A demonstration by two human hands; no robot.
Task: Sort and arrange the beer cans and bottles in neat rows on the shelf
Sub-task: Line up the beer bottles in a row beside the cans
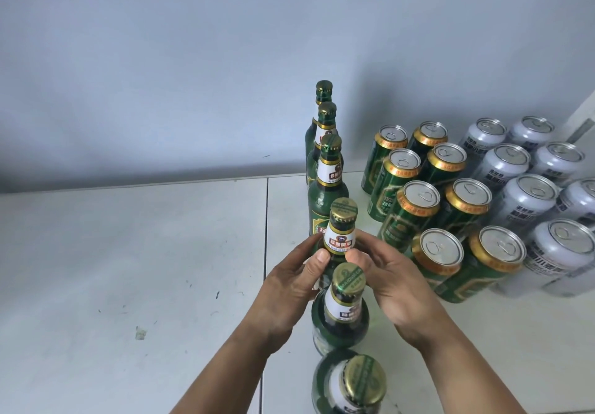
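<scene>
Both hands grasp one green bottle (340, 232) at its shoulder: the left hand (291, 288) curls round its left side, thumb on the neck label, and the right hand (391, 283) wraps its right side. The bottle stands upright, fourth in a single file of six bottles on the white shelf (128, 269). Right of the file stand green cans (415, 211) in two rows, then silver cans (528, 195).
</scene>
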